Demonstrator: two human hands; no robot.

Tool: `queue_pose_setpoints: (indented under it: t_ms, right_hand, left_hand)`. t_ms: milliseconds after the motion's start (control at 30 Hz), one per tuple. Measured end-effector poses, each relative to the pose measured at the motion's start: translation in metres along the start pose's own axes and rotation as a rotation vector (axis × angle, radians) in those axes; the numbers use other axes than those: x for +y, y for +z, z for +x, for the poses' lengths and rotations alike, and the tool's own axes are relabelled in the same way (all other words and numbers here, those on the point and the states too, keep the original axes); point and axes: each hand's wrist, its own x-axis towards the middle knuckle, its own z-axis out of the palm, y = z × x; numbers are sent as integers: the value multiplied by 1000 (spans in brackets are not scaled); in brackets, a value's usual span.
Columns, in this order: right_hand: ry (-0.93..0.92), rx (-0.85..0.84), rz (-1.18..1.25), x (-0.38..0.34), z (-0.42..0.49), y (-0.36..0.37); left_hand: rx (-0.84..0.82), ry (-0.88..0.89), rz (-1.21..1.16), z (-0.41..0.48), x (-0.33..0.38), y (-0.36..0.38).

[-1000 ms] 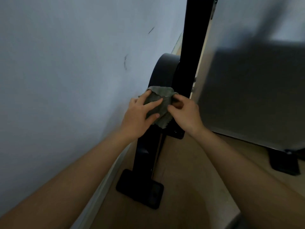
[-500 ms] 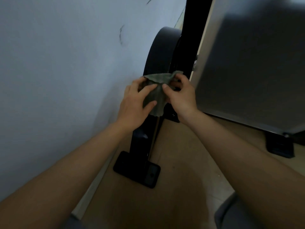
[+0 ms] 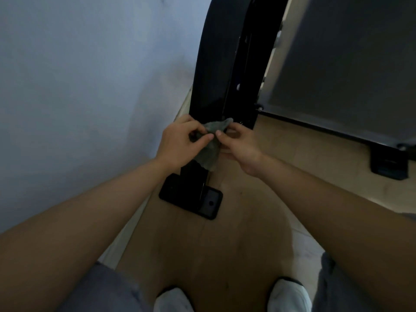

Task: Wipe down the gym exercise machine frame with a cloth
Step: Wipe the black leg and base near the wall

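Observation:
A black machine frame [image 3: 216, 70] rises from a flat black foot [image 3: 191, 199] on the floor, close to the wall. A small grey-green cloth [image 3: 210, 152] hangs in front of the frame's lower part. My left hand [image 3: 180, 143] pinches the cloth's upper left edge between thumb and curled fingers. My right hand [image 3: 238, 143] pinches its upper right edge, fingertips almost touching the left hand's. The cloth's lower part droops over the frame post.
A pale wall [image 3: 90, 86] stands directly left of the frame. A large dark panel [image 3: 349, 75] with a black foot [image 3: 388, 163] stands to the right. Wooden floor [image 3: 202, 255] lies below, with my white shoes [image 3: 173, 300] at the bottom edge.
The view has tilted down and drawn closer, showing my shoes. Both hands have bunched the cloth tighter and sit lower on the frame, nearer its foot.

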Motion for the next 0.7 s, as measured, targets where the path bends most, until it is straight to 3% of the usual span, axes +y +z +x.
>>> queue_pose_setpoints:
  t_ms: [233, 567, 700]
  right_hand:
    - [112, 91, -110, 66, -12, 30]
    - [467, 26, -114, 132, -28, 50]
    - [471, 55, -111, 133, -31, 54]
  left_hand:
    - [-118, -312, 140, -63, -15, 31]
    - [-713, -390, 232, -108, -47, 29]
    - [-976, -416, 175, -117, -47, 35]
